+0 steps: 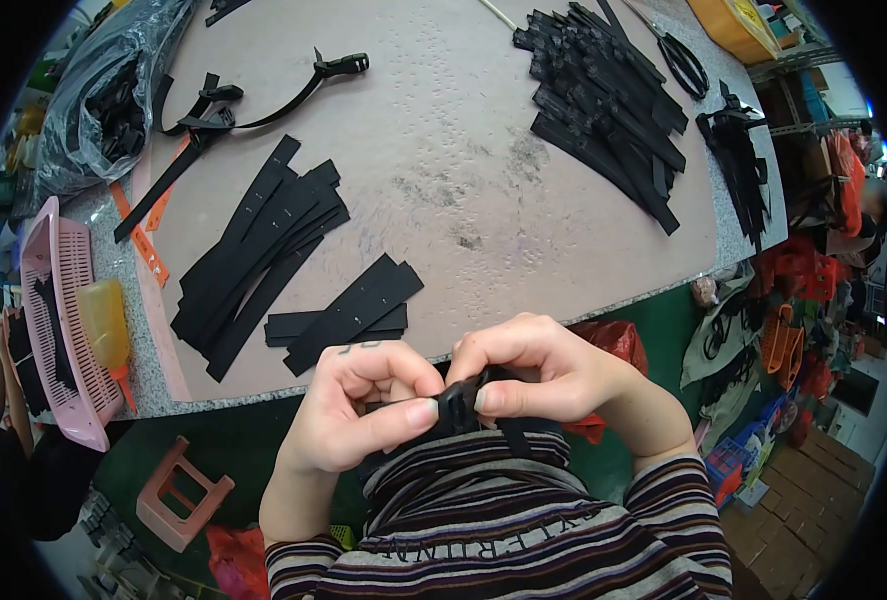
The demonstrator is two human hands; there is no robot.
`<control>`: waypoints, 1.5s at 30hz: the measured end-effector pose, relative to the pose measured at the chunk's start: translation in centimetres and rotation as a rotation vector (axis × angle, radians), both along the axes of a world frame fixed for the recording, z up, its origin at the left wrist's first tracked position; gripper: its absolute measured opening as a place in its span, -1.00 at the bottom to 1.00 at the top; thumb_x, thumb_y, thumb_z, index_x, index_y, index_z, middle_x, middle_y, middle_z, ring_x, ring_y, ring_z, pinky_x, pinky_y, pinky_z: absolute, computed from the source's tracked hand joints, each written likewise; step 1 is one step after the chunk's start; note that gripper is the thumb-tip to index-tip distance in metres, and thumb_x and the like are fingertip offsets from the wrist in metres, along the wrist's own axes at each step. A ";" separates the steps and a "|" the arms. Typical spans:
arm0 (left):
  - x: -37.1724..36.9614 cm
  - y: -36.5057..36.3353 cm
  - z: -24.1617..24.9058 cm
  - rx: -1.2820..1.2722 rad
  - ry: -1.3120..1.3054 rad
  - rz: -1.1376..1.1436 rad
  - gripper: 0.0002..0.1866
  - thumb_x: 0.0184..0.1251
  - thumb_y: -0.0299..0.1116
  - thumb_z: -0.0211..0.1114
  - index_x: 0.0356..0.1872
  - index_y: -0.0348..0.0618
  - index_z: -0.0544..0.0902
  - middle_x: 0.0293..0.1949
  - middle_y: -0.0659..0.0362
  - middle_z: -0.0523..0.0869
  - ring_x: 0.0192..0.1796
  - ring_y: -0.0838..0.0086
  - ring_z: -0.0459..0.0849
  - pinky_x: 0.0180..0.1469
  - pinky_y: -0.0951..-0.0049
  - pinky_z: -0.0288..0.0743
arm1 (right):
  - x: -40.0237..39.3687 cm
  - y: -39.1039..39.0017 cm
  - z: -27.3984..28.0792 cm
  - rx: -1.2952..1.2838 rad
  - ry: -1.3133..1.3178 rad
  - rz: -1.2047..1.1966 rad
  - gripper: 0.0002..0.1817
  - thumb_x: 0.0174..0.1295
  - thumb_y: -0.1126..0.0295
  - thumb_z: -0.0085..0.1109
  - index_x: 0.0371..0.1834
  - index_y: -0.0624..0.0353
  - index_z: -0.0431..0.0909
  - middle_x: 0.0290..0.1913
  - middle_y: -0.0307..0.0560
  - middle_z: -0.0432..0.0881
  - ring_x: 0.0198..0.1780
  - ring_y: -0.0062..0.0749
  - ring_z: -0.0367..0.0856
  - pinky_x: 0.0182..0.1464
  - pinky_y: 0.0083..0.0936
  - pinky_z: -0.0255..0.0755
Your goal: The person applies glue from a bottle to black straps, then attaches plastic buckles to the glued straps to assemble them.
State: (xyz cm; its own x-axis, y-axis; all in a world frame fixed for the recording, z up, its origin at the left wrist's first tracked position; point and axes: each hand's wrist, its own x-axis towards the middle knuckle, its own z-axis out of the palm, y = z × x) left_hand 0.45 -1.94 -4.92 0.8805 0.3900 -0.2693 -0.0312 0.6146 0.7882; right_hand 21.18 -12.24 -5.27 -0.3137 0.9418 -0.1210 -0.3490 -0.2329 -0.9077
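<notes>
Close to my body, past the table's near edge, both hands meet at a black plastic buckle [456,405]. My left hand [368,405] pinches its left side between thumb and curled fingers. From the other side my right hand [538,372] grips it, thumb pressed on the buckle. A black strap piece [514,436] hangs below my right hand; how it joins the buckle is hidden by my fingers. Just beyond my hands, a few flat black strips [358,312] lie crossed on the table, with a larger fanned stack of black strips [258,250] behind them.
On the table [433,120] are a big pile of black straps [608,95], scissors [685,68], a buckled strap [293,105] and a plastic bag of black parts [113,110]. A pink basket [81,330] and yellow bottle [106,325] sit left. A stool [178,495] stands below.
</notes>
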 end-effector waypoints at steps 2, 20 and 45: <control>-0.1 0.5 -0.5 0.159 -0.062 -0.031 -0.88 0.26 -0.51 0.36 -0.25 -0.36 0.67 -0.56 0.32 0.61 -0.59 0.77 0.33 -0.53 0.65 0.09 | -0.2 -0.1 -0.1 0.004 0.002 0.005 -0.78 0.45 0.30 0.13 -0.14 0.27 0.58 -0.45 -0.30 0.56 -0.37 -0.68 0.47 -0.28 -0.61 0.37; 0.1 -0.7 -0.9 -0.048 -0.113 0.017 -0.85 0.44 -0.44 0.26 -0.13 -0.29 0.53 -0.44 0.25 0.61 -0.49 0.77 0.44 -0.44 0.74 0.24 | 0.2 0.5 -0.4 0.022 -0.007 0.009 -0.78 0.42 0.32 0.19 -0.13 0.30 0.58 -0.41 -0.25 0.58 -0.38 -0.67 0.48 -0.33 -0.64 0.36; 0.2 -0.3 -1.1 -0.291 -0.128 0.047 -0.85 0.41 -0.45 0.23 -0.21 -0.37 0.57 -0.53 0.12 0.65 -0.71 0.74 0.37 -0.68 0.73 0.16 | 0.1 0.4 -0.6 -0.087 0.167 -0.041 -0.78 0.27 0.40 0.34 -0.19 0.38 0.62 -0.36 -0.14 0.60 -0.39 -0.53 0.54 -0.32 -0.59 0.39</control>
